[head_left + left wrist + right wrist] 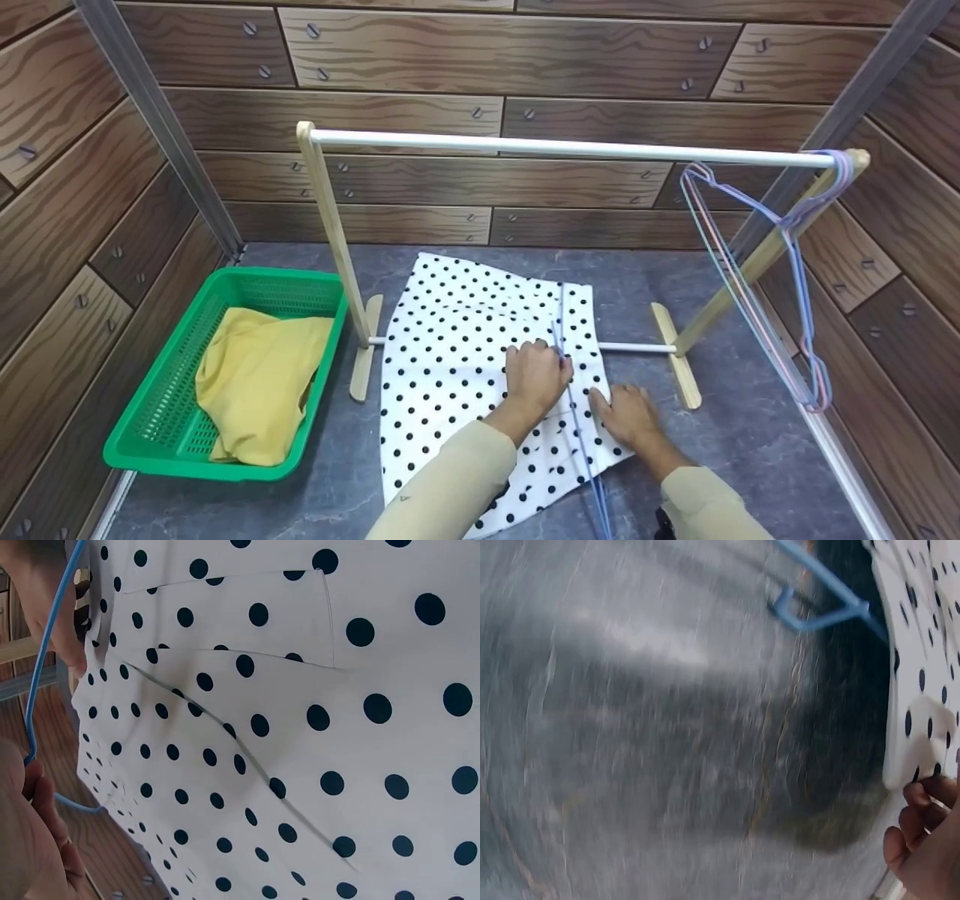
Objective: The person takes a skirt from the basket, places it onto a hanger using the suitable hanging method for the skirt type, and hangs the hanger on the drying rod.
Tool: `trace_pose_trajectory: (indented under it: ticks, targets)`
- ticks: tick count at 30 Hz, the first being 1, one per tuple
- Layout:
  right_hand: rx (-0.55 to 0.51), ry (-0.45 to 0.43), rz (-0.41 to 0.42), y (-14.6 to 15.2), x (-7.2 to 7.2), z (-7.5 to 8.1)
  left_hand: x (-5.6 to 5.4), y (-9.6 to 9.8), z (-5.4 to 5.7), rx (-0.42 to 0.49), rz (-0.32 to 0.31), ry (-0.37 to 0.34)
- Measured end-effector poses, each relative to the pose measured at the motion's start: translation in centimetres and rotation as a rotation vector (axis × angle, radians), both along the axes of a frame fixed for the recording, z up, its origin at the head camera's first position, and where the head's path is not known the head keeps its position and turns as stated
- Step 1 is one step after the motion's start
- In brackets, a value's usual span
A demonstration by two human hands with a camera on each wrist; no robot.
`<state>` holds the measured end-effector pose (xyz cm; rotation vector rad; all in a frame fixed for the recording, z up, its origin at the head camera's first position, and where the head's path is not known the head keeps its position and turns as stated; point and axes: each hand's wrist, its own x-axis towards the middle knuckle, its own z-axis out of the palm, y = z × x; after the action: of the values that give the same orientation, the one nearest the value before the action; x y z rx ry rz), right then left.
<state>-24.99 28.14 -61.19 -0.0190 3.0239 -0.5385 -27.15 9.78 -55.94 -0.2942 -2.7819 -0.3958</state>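
Note:
A white garment with black dots (450, 375) is spread over the floor and across the rack's low bar. Stitched lines like a patch pocket show on it in the left wrist view. My left hand (535, 379) lies over its right half, fingers curled round a thin blue clothes hanger (41, 660). The hanger runs lengthwise along the garment, and its lower end (598, 495) sticks out past the near hem. At the garment's right edge is my right hand (634, 420); in the right wrist view its thumb and fingertips (922, 799) pinch the hem.
A wooden rack (334, 240) with a white top rail (555, 148) stands behind. Several pastel hangers (799, 255) hang at its right end. On the left, a green basket (124, 427) holds a folded yellow cloth (262, 390). Wood-patterned walls (480, 52) enclose the grey floor (750, 450).

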Motion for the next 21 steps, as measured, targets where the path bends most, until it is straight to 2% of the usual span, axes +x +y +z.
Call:
trace_pose_trajectory:
  ticks: [10, 16, 21]
  targets:
    - [-0.219, 0.042, -0.072, -0.6, -0.5, 0.5, 0.0, 0.6, 0.8, -0.112, -0.010, -0.061]
    - [-0.184, 0.212, 0.009, -1.1, -0.6, 0.5, -0.2, 0.7, 0.6, -0.076, -0.020, -0.065]
    - [-0.175, 0.309, 0.045, -1.2, -0.6, 0.7, -0.3, 0.2, 0.6, -0.055, -0.034, -0.015]
